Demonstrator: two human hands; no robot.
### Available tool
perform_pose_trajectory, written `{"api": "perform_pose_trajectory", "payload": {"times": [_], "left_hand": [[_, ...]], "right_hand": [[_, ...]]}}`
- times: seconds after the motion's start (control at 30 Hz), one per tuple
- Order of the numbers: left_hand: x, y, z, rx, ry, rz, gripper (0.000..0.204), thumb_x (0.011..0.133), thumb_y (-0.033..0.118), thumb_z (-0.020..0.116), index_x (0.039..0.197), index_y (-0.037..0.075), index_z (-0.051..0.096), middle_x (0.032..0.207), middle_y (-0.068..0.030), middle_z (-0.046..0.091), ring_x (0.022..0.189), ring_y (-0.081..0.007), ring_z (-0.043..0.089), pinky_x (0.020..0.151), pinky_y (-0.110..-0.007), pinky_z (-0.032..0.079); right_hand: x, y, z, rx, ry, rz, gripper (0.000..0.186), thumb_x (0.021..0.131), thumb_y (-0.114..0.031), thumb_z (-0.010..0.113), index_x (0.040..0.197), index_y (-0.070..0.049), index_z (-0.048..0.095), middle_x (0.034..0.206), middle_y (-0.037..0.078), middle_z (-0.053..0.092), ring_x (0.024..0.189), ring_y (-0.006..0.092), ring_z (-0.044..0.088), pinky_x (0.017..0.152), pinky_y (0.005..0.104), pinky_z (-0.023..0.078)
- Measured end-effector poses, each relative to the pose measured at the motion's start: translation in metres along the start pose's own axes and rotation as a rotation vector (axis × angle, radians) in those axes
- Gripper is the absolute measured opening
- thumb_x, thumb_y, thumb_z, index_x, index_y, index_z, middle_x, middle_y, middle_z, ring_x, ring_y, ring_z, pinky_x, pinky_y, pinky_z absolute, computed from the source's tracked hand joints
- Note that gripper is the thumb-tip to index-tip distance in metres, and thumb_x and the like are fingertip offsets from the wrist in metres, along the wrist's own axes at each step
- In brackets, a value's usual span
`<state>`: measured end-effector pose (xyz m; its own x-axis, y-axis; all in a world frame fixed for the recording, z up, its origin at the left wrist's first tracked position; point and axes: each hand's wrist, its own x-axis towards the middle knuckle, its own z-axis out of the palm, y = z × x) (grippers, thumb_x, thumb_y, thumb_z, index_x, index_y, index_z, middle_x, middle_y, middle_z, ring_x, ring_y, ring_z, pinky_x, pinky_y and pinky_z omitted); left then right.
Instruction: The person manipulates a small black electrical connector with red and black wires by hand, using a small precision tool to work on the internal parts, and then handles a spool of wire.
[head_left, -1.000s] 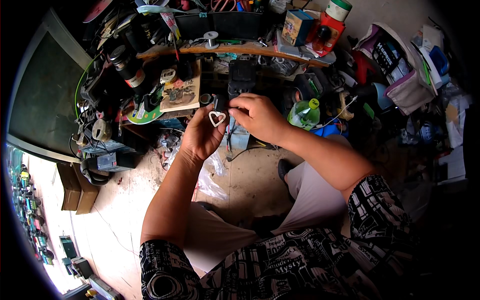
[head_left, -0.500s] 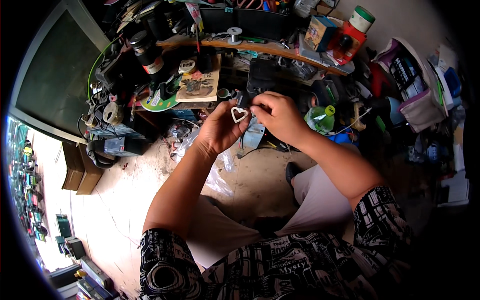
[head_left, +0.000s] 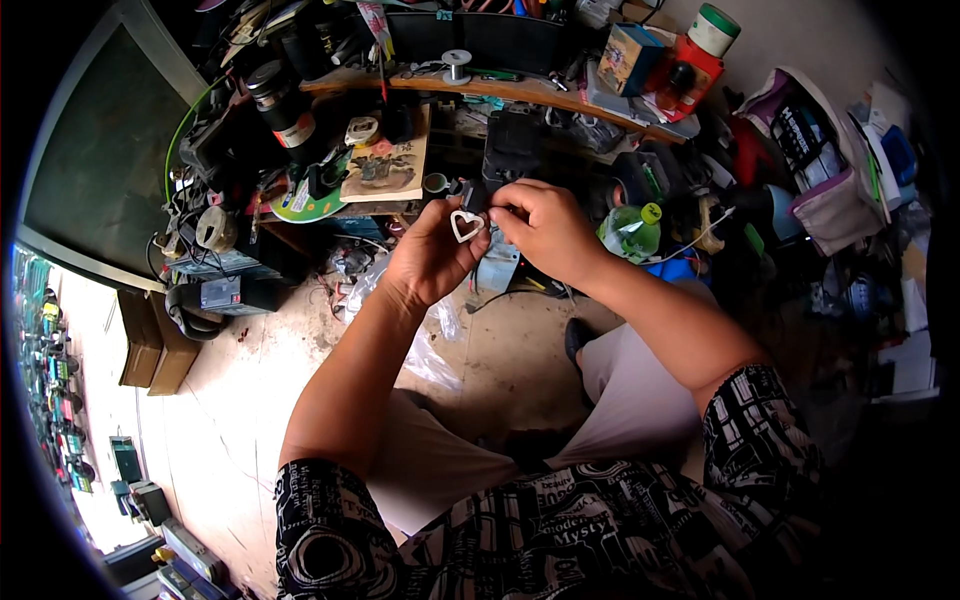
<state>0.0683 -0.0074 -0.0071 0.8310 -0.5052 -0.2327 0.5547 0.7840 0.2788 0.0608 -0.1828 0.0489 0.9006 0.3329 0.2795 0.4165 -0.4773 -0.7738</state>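
Observation:
In front of my chest both hands meet at a small dark piece [head_left: 471, 196], which may be a key fob, though its kind is unclear. A pale heart-shaped ring [head_left: 457, 228], open in its middle, hangs next to it against my left palm. My left hand [head_left: 428, 260] is closed on the dark piece with thumb and fingers. The fingers of my right hand [head_left: 545, 228] pinch at the piece's right side. Just what those fingertips grip is hidden behind them.
Beyond my hands stands a cluttered bench [head_left: 400, 82]. On it are a book [head_left: 385, 172], a green disc [head_left: 305, 205], a wire spool [head_left: 457, 66] and a black canister [head_left: 270, 90]. A green bottle [head_left: 632, 233] is at the right, and a plastic bag [head_left: 430, 365] lies on the floor.
The whole view has shifted slightly, so things sit a little further left. My hands keep the same hold on the dark piece and the heart ring; the right fingers have barely moved.

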Motion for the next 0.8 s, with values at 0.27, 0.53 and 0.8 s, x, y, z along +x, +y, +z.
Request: {"api": "perform_pose_trajectory", "payload": {"times": [0.27,0.53,0.8], "left_hand": [[0.0,0.001,-0.011,0.009,-0.074,-0.001,0.03,0.086,0.021,0.065,0.104,-0.002,0.057,0.1,-0.0131,0.06,0.092,-0.0235,0.059,0.085,-0.034,0.053],[-0.001,0.001,-0.006,0.01,-0.045,0.006,0.028,0.087,0.021,0.064,0.103,-0.001,0.057,0.101,-0.013,0.059,0.092,-0.0239,0.059,0.085,-0.034,0.053],[-0.006,0.001,0.007,0.051,0.043,0.01,0.021,0.088,0.019,0.062,0.097,0.002,0.054,0.087,-0.0086,0.059,0.081,-0.0215,0.059,0.079,-0.032,0.054]], "right_hand": [[-0.002,-0.001,0.002,-0.01,0.006,-0.004,0.009,0.086,-0.004,0.06,0.088,0.004,0.061,0.076,0.006,0.056,0.06,0.0119,0.055,0.056,0.0265,0.044],[-0.002,0.001,0.004,0.002,0.013,-0.004,0.008,0.085,-0.005,0.06,0.087,0.003,0.061,0.076,0.006,0.056,0.058,0.0118,0.055,0.053,0.0266,0.043],[-0.001,-0.001,0.002,-0.012,0.016,-0.004,0.007,0.085,-0.004,0.06,0.086,0.003,0.06,0.075,0.006,0.057,0.059,0.012,0.056,0.053,0.0269,0.043]]}}
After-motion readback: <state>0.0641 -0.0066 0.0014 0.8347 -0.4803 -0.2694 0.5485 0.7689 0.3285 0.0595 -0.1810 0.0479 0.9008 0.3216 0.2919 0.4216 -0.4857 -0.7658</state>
